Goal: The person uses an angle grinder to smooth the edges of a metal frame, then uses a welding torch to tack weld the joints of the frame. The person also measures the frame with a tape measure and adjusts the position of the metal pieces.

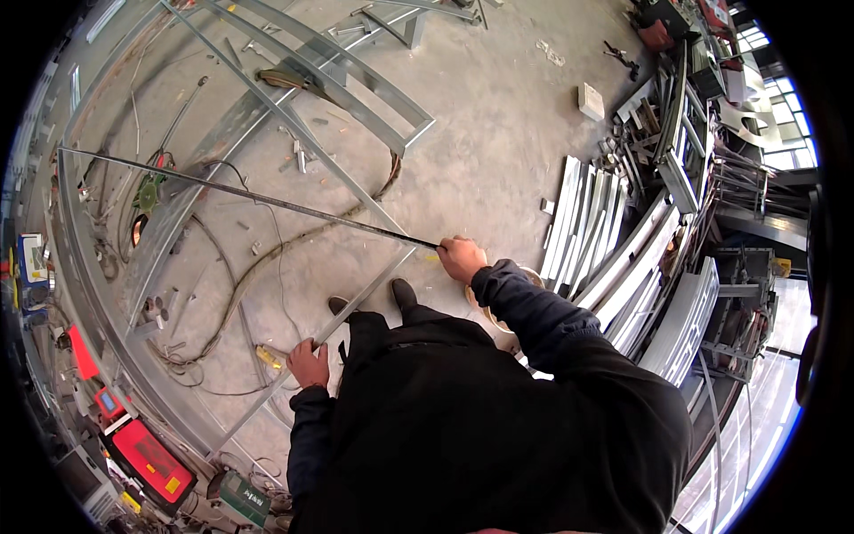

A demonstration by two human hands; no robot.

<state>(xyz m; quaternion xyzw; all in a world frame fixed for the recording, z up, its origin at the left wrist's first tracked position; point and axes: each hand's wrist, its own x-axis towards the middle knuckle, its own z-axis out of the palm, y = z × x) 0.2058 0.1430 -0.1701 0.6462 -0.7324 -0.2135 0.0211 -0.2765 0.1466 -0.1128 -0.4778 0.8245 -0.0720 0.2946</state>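
Note:
A large grey metal frame (369, 283) stands in front of me, its near bar slanting past my legs. My left hand (309, 363) is closed over this near bar, left of my knees. My right hand (462, 261) is closed around the near end of a long thin dark strip, which looks like a tape measure blade (258, 198). The strip runs straight across the frame to its far left corner. My right fist is just beyond the frame's right corner; what lies inside the fist is hidden.
Hoses and cables (245, 276) wind over the concrete floor beneath the frame. A green angle grinder (147, 194) lies at left. Stacked metal profiles (583, 214) fill the right side. A red machine (153, 463) stands at lower left. A bucket (480, 307) is partly hidden by my right arm.

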